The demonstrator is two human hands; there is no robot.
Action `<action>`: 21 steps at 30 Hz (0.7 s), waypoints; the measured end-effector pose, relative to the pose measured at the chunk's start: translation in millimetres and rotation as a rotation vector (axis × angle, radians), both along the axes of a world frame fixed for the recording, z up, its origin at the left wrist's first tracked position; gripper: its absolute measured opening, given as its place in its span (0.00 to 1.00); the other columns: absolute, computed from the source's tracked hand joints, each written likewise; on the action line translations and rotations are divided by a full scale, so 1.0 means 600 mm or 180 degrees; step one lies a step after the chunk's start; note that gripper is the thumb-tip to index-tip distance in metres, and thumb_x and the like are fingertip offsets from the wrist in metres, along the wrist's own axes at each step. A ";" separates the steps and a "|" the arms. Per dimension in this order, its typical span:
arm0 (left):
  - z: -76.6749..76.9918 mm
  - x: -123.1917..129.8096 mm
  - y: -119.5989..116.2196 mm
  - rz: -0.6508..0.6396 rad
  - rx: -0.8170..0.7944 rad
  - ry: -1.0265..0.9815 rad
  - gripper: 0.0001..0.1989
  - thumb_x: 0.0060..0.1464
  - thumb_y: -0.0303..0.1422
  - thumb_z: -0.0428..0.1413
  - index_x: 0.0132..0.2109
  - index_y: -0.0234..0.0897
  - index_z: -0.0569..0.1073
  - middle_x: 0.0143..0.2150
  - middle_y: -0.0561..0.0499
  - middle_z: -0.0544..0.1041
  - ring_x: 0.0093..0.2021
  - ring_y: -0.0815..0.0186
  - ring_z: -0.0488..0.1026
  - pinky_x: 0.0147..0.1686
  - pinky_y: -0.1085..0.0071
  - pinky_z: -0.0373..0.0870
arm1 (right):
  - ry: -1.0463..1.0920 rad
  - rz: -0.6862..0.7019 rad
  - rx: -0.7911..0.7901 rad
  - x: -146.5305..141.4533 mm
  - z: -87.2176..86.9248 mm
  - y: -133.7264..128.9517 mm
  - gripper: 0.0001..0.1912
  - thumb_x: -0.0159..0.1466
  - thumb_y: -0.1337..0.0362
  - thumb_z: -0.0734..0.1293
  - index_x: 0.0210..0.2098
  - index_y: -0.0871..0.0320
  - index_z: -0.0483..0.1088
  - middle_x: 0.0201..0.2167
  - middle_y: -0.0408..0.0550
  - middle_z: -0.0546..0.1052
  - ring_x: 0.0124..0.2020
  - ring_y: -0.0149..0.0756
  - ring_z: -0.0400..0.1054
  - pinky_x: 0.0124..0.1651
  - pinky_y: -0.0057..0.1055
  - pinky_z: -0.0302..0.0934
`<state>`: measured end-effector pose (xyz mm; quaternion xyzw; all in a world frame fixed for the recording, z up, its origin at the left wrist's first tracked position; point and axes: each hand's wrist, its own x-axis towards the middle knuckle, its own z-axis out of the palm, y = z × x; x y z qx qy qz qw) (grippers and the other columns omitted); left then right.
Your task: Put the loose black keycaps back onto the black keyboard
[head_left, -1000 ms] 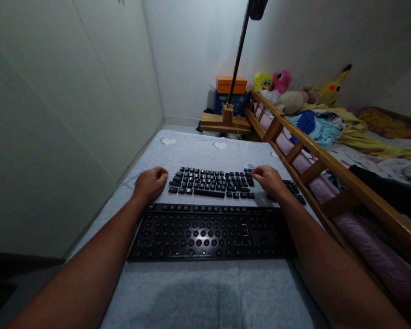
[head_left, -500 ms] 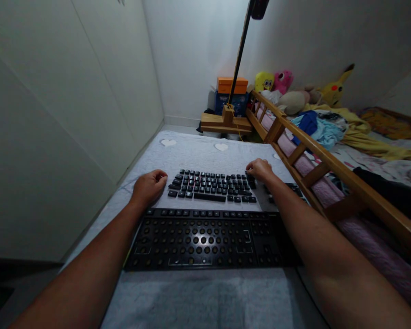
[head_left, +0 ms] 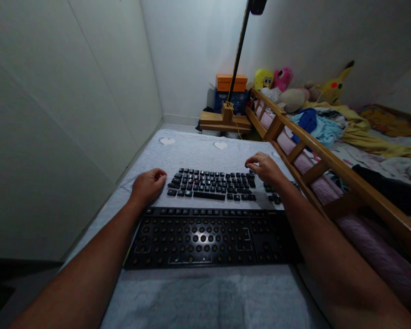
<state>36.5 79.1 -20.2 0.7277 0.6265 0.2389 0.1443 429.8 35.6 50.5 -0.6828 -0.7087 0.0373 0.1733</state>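
Loose black keycaps (head_left: 210, 183) lie in rows on the pale cloth. In front of them is a black keyboard base (head_left: 205, 242), most of its key positions bare and its top row still capped. My right hand (head_left: 264, 167) hovers over the upper right corner of the rows, thumb and forefinger pinching a small dark keycap (head_left: 247, 166). Left of the rows my left hand (head_left: 148, 186) rests on the cloth, fingers curled together; whether anything is inside cannot be made out. More keycaps (head_left: 274, 198) lie beneath my right wrist, partly hidden.
The cloth-covered surface (head_left: 192, 155) extends behind the keycaps. A wooden bed rail (head_left: 315, 151) runs along the right, with clothes and plush toys beyond. At the back stands a wooden base (head_left: 226, 119) with a pole. A pale cabinet wall (head_left: 89, 91) borders the left.
My right hand has lifted from the upper right end of the keycap rows, with a small keycap now in its pinch. My left hand has hardly moved.
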 end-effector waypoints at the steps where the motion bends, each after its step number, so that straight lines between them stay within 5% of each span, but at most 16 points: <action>1: 0.001 0.000 0.000 -0.0007 -0.0005 0.0003 0.18 0.53 0.42 0.49 0.41 0.38 0.78 0.35 0.48 0.81 0.37 0.60 0.76 0.37 0.69 0.67 | 0.0249 0.0210 0.0099 -0.002 0.009 -0.023 0.08 0.63 0.65 0.66 0.35 0.55 0.78 0.38 0.49 0.75 0.44 0.39 0.68 0.51 0.36 0.58; 5: 0.003 0.001 -0.001 -0.0006 -0.0016 0.0010 0.19 0.53 0.43 0.48 0.41 0.38 0.78 0.36 0.47 0.81 0.37 0.60 0.76 0.36 0.69 0.67 | 0.0997 0.0579 0.0113 -0.017 0.026 -0.133 0.07 0.65 0.62 0.65 0.36 0.54 0.76 0.37 0.46 0.75 0.42 0.38 0.69 0.49 0.35 0.60; 10: 0.000 -0.002 0.002 0.0019 -0.0017 0.0007 0.18 0.52 0.43 0.49 0.41 0.39 0.78 0.36 0.47 0.81 0.37 0.59 0.76 0.35 0.69 0.67 | 0.1188 0.0359 0.0031 -0.036 -0.003 -0.229 0.07 0.64 0.63 0.64 0.36 0.53 0.75 0.37 0.47 0.76 0.42 0.40 0.69 0.49 0.37 0.60; 16: -0.001 -0.003 0.004 0.0012 -0.0010 0.0040 0.18 0.51 0.43 0.49 0.40 0.39 0.78 0.37 0.47 0.81 0.38 0.59 0.76 0.37 0.69 0.67 | 0.1061 0.0213 0.0133 -0.041 -0.058 -0.241 0.08 0.65 0.65 0.63 0.37 0.53 0.75 0.37 0.49 0.76 0.43 0.42 0.67 0.49 0.41 0.60; 21: 0.000 -0.002 0.004 0.0023 -0.0022 0.0026 0.18 0.51 0.43 0.49 0.40 0.40 0.78 0.36 0.48 0.81 0.38 0.59 0.76 0.36 0.70 0.67 | 0.0833 0.0195 -0.0002 -0.042 -0.076 -0.235 0.09 0.65 0.66 0.63 0.38 0.52 0.76 0.37 0.49 0.76 0.42 0.42 0.66 0.48 0.41 0.59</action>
